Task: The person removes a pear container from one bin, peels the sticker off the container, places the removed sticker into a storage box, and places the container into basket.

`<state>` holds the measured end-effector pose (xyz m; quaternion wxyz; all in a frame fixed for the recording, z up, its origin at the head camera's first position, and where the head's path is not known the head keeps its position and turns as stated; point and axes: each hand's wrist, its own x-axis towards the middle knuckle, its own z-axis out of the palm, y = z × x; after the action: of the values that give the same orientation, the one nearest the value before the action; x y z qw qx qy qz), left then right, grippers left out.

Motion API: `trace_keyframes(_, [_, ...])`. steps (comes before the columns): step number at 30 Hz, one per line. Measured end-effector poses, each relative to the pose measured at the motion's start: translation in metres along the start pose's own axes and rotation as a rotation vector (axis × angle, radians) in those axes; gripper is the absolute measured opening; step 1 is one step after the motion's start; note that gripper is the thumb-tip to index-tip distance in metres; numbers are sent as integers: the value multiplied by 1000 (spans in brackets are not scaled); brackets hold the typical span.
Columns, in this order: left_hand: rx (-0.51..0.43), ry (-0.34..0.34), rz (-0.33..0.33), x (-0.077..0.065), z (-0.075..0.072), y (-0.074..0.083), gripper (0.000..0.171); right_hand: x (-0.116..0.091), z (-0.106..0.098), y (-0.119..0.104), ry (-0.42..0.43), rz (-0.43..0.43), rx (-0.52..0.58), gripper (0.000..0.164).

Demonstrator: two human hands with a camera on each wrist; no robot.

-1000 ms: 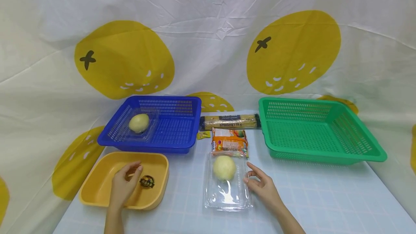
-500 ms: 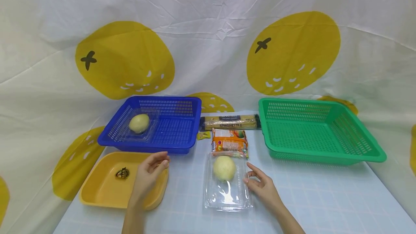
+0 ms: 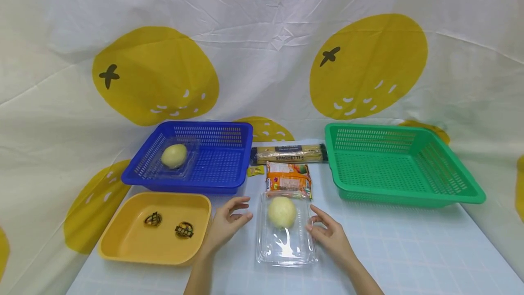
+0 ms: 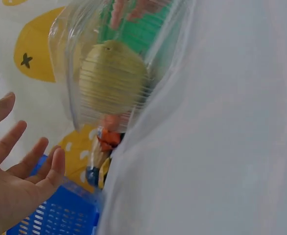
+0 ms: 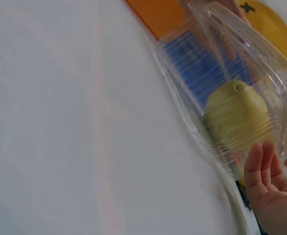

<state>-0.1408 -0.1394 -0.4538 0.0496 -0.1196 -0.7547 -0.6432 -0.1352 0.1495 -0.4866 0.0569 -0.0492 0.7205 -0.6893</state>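
Observation:
A clear plastic clamshell box [image 3: 286, 249] lies closed on the table in the head view, with a round pale yellow-green fruit [image 3: 282, 212] inside. My left hand [image 3: 228, 223] hovers just left of the box, fingers loosely bent and apart from it. At the box's right edge, my right hand [image 3: 330, 238] keeps its fingertips at or very near the plastic; contact is hard to tell. The left wrist view has my spread left fingers [image 4: 53, 174] beside the box. In the right wrist view, my right fingers [image 5: 256, 164] stand close to the plastic wall, thumb apart.
A yellow tray [image 3: 139, 247] holds two dark round labels [image 3: 184, 230]. Behind it, a blue basket [image 3: 221, 181] contains another boxed fruit [image 3: 174, 155]. Spaghetti [image 3: 288, 154], an orange packet [image 3: 288, 179] and a small yellow sachet [image 3: 255, 170] lie beyond the box. A green basket [image 3: 405, 190] stands right.
My left hand has moved right, from inside the yellow tray to beside the clear box, uncovering both labels. The right hand and the box have stayed in place.

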Motion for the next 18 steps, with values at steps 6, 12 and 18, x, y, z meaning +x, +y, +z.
trace_keyframes(6, [-3, -121, -33, 0, 16, -10, 53, 0, 0, -1, 8, 14, 7, 61])
trace_keyframes(12, [26, -198, -59, -3, 27, -16, 72, 0, 0, -1, 13, 28, 9, 61])
trace_keyframes(18, [58, -174, -146, -4, 28, -10, 79, 0, -1, 0, 11, 36, -5, 61])
